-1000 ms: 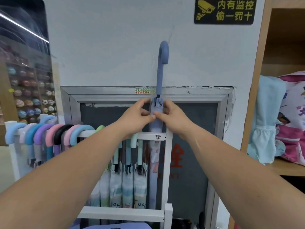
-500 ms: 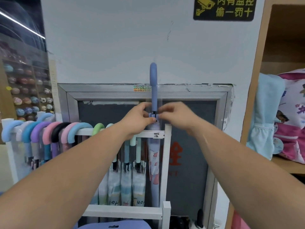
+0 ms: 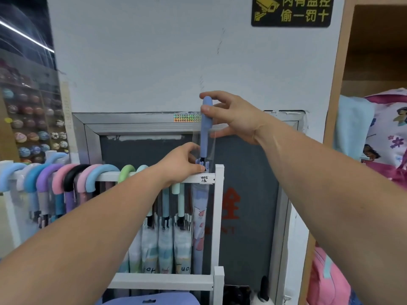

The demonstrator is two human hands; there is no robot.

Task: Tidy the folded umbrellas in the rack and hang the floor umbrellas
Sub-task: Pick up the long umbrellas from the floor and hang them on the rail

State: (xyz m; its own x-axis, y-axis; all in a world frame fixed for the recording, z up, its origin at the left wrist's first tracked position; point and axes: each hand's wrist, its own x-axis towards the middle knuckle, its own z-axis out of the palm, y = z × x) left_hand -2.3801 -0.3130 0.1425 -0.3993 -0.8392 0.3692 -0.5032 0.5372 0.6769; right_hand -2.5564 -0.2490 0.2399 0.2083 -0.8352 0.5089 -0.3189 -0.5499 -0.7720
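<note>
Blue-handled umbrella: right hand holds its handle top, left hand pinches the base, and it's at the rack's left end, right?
Not the left end. The head view shows the blue-handled umbrella at the right end of the white rack, beside its corner post. The right hand does hold the handle top and the left hand pinches its base.

one clear sign (image 3: 290, 11), the rest fragments
at the upper right of the frame, the black sign on the white wall reads "内有监控 偷一罚十" in yellow, beside a camera icon. at lower centre, the folded umbrellas (image 3: 182, 249) show printed letters like "tuon" near their hems. a white label (image 3: 207, 179) on the rack (image 3: 219, 216) carries handwriting too small to read. a red character (image 3: 231, 204) on the grey panel (image 3: 253, 172) is partly hidden.
</note>
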